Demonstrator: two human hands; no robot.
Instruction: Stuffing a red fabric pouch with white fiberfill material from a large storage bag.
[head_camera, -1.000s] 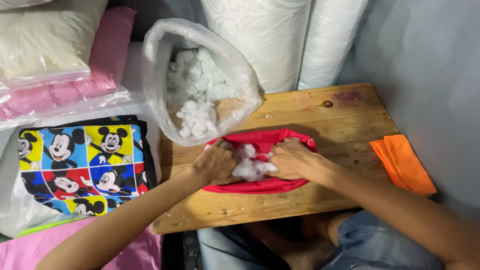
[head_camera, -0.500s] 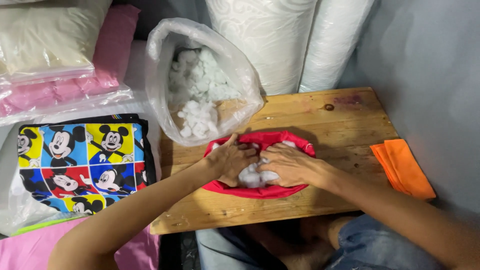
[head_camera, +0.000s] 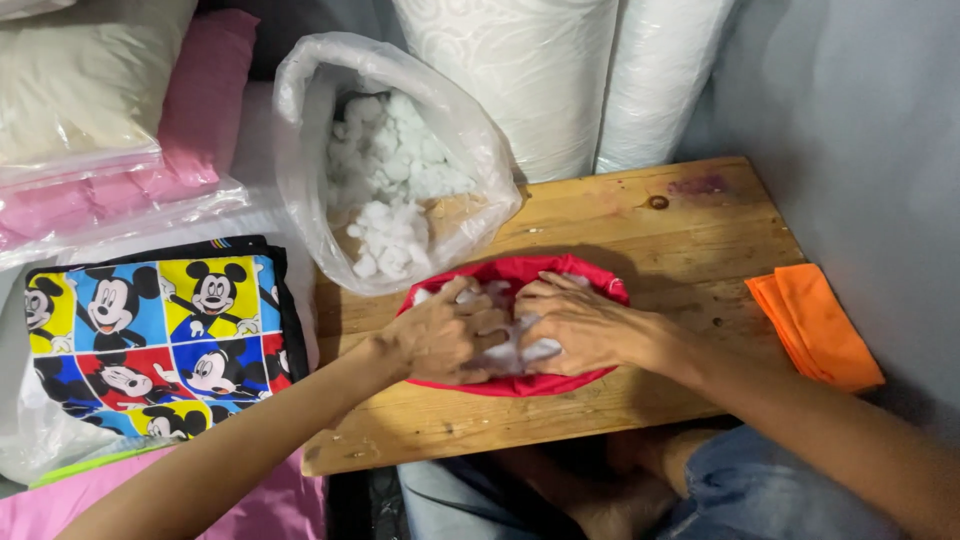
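Stuffing pressed into red cover (head_camera: 520, 275), centre of frame

Left hand (head_camera: 445, 335) and right hand (head_camera: 580, 325), fingers curled, press white stuffing (head_camera: 515, 350) into the cover on the wooden table (head_camera: 640, 250); uneven pressure could spill tufts. Open stuffing bag (head_camera: 390, 150) upper left could tip

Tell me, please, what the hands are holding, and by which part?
Both hands, left hand and right hand, press white stuffing into the red fabric cover at its open top.
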